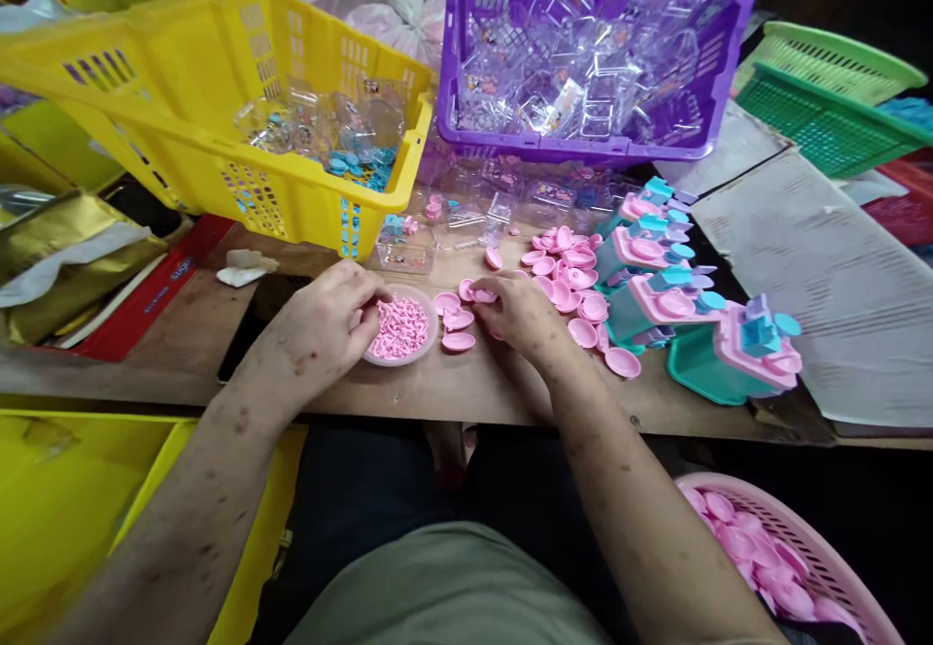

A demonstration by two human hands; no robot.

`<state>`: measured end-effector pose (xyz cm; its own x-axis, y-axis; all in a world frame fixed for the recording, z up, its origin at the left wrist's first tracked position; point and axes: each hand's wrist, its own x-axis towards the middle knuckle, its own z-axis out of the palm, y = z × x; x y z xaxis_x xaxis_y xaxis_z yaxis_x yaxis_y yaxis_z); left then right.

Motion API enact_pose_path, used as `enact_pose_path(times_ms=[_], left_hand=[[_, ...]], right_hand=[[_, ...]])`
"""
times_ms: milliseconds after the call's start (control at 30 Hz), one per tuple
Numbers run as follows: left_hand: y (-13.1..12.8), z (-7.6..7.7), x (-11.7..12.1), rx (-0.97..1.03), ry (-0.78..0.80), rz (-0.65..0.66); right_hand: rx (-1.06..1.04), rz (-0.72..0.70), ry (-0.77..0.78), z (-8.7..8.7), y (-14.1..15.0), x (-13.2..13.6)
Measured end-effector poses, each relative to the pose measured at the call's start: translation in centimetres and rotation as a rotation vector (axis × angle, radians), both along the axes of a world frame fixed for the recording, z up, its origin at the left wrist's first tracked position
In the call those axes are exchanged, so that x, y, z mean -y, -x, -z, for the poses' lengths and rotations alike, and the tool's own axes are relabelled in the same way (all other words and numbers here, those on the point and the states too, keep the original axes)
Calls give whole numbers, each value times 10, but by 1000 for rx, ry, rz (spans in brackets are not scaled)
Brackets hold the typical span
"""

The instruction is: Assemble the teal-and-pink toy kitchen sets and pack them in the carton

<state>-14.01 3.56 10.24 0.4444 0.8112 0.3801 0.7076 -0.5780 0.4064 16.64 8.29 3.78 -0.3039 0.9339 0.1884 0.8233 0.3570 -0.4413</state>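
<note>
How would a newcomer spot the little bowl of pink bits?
Find the yellow basket beside the purple basket, then the wooden tabletop before it. The bowl sits by the left hand. Unlike the loose pink ovals beside it, it's round and full of tiny pieces.

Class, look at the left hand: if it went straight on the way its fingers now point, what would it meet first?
Most likely the small pink pieces in the round bowl: the left hand has its fingers at the bowl's near side, though their height is unclear.
</note>
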Motion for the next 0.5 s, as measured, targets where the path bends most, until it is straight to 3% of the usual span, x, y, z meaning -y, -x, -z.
enact_pose_path(times_ms=[167,267,400,500], left_hand=[[-4,-7,6,121,20,-11],[-6,-11,13,213,54,17],[-14,-16,28,381,112,108],[-24,-16,42,492,181,169]], right_hand=[[-291,21,-175,-13,-11,26],[-515,4,-107,-25,-11,61],[-848,-195,-15,-35,4,104],[-845,-311,-61,-35,19,120]])
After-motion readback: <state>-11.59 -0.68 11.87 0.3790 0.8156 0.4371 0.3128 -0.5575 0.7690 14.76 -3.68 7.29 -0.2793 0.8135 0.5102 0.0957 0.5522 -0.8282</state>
